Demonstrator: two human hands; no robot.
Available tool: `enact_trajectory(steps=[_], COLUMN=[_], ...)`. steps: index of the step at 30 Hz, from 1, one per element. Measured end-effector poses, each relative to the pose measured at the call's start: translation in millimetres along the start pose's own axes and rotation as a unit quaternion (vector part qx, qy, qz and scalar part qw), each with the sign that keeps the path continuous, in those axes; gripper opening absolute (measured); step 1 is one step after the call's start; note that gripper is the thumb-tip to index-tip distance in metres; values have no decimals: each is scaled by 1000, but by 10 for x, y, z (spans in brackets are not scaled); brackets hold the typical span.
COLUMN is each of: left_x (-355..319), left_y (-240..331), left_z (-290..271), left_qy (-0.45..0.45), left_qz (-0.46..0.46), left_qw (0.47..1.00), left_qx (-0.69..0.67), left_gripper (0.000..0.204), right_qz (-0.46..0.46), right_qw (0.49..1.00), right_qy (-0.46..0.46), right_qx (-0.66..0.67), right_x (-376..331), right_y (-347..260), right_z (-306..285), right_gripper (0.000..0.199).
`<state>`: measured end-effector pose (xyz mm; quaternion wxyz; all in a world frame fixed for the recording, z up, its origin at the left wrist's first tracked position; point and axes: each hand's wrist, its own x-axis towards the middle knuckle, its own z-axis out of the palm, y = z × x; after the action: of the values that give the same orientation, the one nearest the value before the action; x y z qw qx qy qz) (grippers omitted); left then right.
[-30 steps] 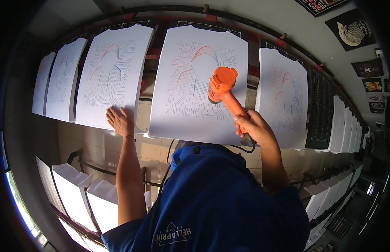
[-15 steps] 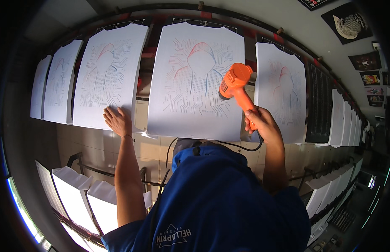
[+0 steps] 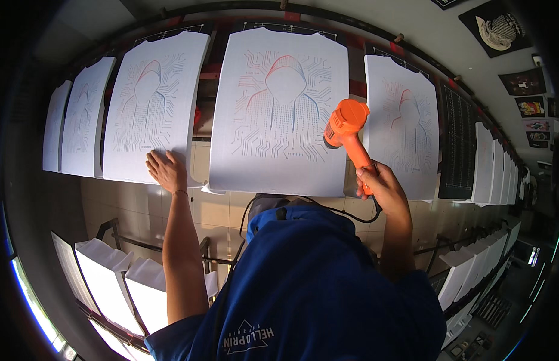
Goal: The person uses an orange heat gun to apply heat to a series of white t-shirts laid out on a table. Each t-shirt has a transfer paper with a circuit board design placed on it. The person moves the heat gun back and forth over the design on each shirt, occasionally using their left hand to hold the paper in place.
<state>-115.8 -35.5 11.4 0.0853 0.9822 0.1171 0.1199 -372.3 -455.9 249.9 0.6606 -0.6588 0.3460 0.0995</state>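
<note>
- The orange heat gun [image 3: 350, 118] has shifted right, from the hooded-figure print [image 3: 285, 81] on the central white T-shirt [image 3: 273, 177] to that shirt's right margin.
- The print's middle now shows uncovered.
- The right hand [image 3: 383, 188] is wrapped around the gun's grip.
- The left hand [image 3: 167, 171] lies flat on the left-neighbouring T-shirt [image 3: 126, 167].

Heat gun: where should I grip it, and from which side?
Take the heat gun by its handle, probably best from the lower right, where the right hand grips it. The handle is slim and slants down toward that side, away from the bulky head. Better to stay off the dark nozzle, which faces lower left.
</note>
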Motion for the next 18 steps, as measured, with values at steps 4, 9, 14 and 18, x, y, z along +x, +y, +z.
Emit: enact_trajectory(steps=[4,9,14,18], left_x=[9,-2,-13,-4], left_y=[-14,-21,12,2], left_z=[25,8,-24,-3], left_qy=[4,2,-1,2], left_qz=[0,-2,-4,-2], left_qw=[1000,1000,1000,1000], left_qx=[-4,0,4,6], left_gripper=[62,62,62,61], right_qz=[24,33,1,-13], right_qw=[1000,999,1000,1000], right_qy=[14,8,-16,-8], right_qx=[11,12,11,16], right_x=[-97,-157,-88,38], right_y=[-14,8,61,22], right_z=[-33,-52,-25,94], right_gripper=[30,31,30,28])
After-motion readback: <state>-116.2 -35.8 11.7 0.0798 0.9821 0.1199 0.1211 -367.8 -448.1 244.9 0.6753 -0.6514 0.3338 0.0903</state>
